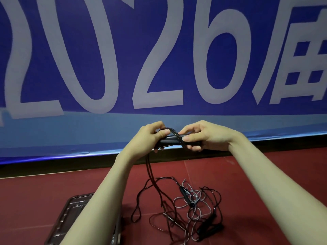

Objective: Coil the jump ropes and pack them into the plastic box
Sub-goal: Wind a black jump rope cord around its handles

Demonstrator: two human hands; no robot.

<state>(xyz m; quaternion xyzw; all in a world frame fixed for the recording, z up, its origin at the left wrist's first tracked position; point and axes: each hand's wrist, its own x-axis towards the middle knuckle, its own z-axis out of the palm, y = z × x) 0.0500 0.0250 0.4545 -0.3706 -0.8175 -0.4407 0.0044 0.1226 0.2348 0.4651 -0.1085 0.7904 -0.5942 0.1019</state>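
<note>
Forearms: two bare forearms are reaching up from the bottom edge, nearest the lens, toward mid-frame.
Handles: black cylindrical jump rope handles (174,140) are being held together, lying roughly level, in the air above the floor, between both hands.
Cord: a dark thin cord loop (175,132) is arching over the handles; two strands are hanging down from them to the floor pile.
Left hand (150,137): fingers are curling round the left end of the handles, thumb pressing on top by the cord.
Right hand (203,136): fingers and thumb are pinching the right end of the handles.
Rope pile: tangled black and grey-white jump ropes (187,206) are lying loose on the floor, more black handles (209,228) at the pile's right side.
Box: clear plastic box (70,220) is sitting on the floor left of the pile, partly hidden under the left forearm; contents cannot tell.
Floor: dark red floor (44,195).
Backdrop: blue banner with big white "2026" (159,55) is standing behind.
</note>
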